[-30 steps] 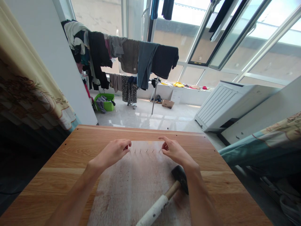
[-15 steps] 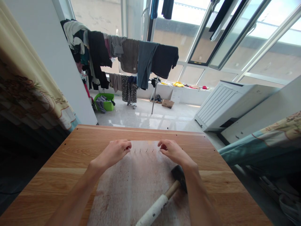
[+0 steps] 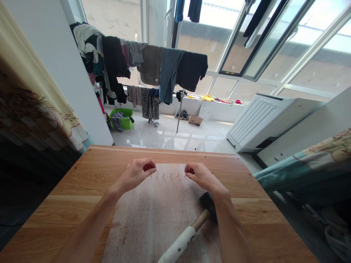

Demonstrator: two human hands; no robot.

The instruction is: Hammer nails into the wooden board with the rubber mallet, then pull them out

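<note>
A row of several thin nails [image 3: 170,175] stands in the far end of a worn, whitish wooden board [image 3: 161,208]. My left hand [image 3: 141,171] is closed at the left of the row, thumb and forefinger pinching the top of a nail [image 3: 157,174]. At the opposite end, my right hand [image 3: 197,173] has its thumb and forefinger together on a nail mostly hidden by the fingertips. A hammer with a black head [image 3: 207,205] and a white-wrapped handle [image 3: 178,244] lies on the board, its head partly behind my right forearm.
The board rests on a wooden tabletop [image 3: 255,219]. Beyond its far edge stand a drying rack with clothes [image 3: 149,65], a green basket [image 3: 127,120] and a white ribbed cabinet-like unit [image 3: 255,117]. Curtains [image 3: 41,91] hang on both sides.
My left hand has shifted slightly right and away from me, from the leftmost nail to the one beside it. My right hand stays nearly still; the hammer has not moved.
</note>
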